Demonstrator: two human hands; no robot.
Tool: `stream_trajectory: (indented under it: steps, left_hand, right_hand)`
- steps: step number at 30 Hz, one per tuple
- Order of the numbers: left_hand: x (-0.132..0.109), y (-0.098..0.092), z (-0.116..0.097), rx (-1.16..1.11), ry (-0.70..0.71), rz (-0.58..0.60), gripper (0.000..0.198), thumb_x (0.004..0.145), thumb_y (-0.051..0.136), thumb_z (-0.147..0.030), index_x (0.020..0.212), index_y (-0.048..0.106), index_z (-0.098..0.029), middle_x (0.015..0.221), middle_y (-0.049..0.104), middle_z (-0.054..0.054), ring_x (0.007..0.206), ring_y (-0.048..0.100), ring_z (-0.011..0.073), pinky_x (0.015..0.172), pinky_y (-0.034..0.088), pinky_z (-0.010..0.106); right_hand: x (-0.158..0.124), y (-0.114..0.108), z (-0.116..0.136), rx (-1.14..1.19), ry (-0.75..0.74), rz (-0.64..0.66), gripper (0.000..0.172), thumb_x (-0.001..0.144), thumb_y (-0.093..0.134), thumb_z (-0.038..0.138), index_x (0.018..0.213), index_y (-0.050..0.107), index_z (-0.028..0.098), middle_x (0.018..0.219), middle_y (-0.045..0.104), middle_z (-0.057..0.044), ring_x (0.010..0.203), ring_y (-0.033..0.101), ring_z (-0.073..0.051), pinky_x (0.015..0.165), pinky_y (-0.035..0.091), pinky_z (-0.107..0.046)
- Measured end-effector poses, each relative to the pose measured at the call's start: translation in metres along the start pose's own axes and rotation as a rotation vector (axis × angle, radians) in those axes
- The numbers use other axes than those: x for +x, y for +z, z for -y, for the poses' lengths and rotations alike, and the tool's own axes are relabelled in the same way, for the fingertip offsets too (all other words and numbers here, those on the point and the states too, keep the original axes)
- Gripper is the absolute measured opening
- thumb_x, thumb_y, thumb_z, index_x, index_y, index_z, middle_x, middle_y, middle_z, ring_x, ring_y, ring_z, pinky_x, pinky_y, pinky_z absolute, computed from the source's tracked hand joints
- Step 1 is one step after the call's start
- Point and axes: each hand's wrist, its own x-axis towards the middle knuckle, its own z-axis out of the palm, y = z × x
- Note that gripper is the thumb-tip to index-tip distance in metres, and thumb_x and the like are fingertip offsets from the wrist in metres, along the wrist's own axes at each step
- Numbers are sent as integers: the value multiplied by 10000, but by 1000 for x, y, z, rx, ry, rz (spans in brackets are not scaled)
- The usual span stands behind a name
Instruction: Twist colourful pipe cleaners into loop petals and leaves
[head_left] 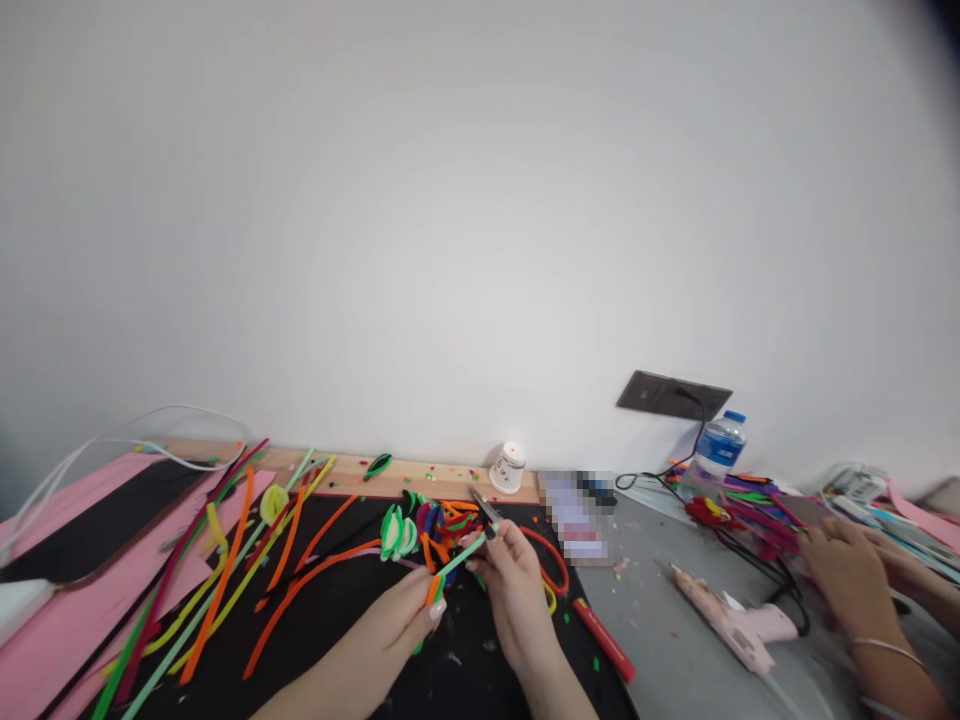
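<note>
My left hand (409,612) is closed around a bundle of fuzzy pipe cleaners, with orange and green pieces showing at the thumb. A mint-green pipe cleaner (463,553) runs from that hand up to my right hand (516,580). My right hand is closed on what look like small scissors (484,504), their metal points aimed up and left. Its fingers hide most of the handle. Just beyond both hands lies a heap of orange, blue and red pipe-cleaner pieces (454,518). Left of that heap sit green-and-white looped leaf shapes (398,534).
Loose pipe cleaners (225,580) spread over the black mat and pink paper at left. A paper cup (508,468) stands by the wall. To the right lie a red tube (604,640), a pink glue gun (735,615) and a bottle (721,448). Another person's hands (851,575) work at far right.
</note>
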Motion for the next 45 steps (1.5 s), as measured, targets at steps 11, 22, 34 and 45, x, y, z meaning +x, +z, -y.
stream_trajectory:
  steps: [11, 22, 34, 45]
  left_hand:
    - [13, -6, 30, -306, -25, -178, 319, 883, 341, -433, 923, 534, -183, 812, 577, 34, 819, 537, 198, 761, 408, 287]
    - [17, -1, 41, -407, -91, -193, 349, 851, 354, -508, 855, 483, -184, 646, 422, -40, 538, 345, 108, 531, 325, 227]
    - [11, 5, 31, -310, -120, -126, 345, 866, 331, -486, 924, 485, -182, 644, 363, -51, 585, 331, 118, 547, 296, 230]
    - [10, 4, 27, -170, -148, -154, 458, 871, 319, -472, 1140, 536, -171, 598, 354, -55, 583, 340, 132, 553, 280, 239]
  right_hand:
    - [0, -1, 12, 18, 28, -19, 189, 728, 650, 298, 718, 500, 184, 514, 452, 80, 347, 348, -40, 331, 271, -156]
    - [-6, 7, 4, -501, 32, 239, 114, 721, 578, 191, 751, 676, 139, 722, 523, -1, 469, 423, -53, 431, 324, -188]
    - [-6, 8, -3, -421, 42, 173, 204, 591, 598, 15, 714, 520, 158, 592, 528, 53, 515, 456, -75, 468, 355, -169]
    - [-9, 14, -10, -358, 107, 215, 179, 557, 624, 28, 653, 528, 145, 577, 578, 38, 493, 527, -91, 493, 436, -205]
